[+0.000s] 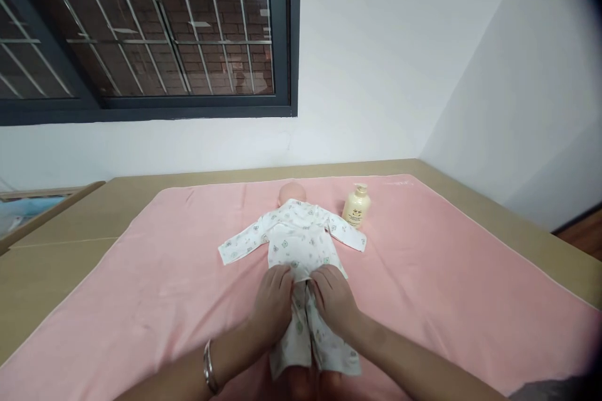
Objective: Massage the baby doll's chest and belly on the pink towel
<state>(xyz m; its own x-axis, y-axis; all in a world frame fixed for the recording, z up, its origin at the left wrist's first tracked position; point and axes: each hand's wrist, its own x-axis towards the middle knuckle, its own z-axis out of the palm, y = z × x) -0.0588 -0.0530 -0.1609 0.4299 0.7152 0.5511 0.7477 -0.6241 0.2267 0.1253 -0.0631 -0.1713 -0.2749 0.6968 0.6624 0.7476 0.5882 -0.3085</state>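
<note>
A baby doll [291, 191] lies on its back on a pink blanket [164, 288], head away from me, arms spread. It wears a white printed romper [296, 241]. My left hand [273, 304] rests on the romper at the doll's left thigh and hip, fingers curled into the cloth. My right hand [335, 301] presses the cloth on the other thigh, just beside the left. A silver bangle [209, 368] circles my left wrist. The doll's feet show at the bottom edge, between my forearms.
A cream pump bottle [356, 205] stands on the blanket right of the doll's head. The blanket covers a tan bed surface [61, 232] set against white walls. A barred window [141, 31] is up left. Wooden floor shows at far right.
</note>
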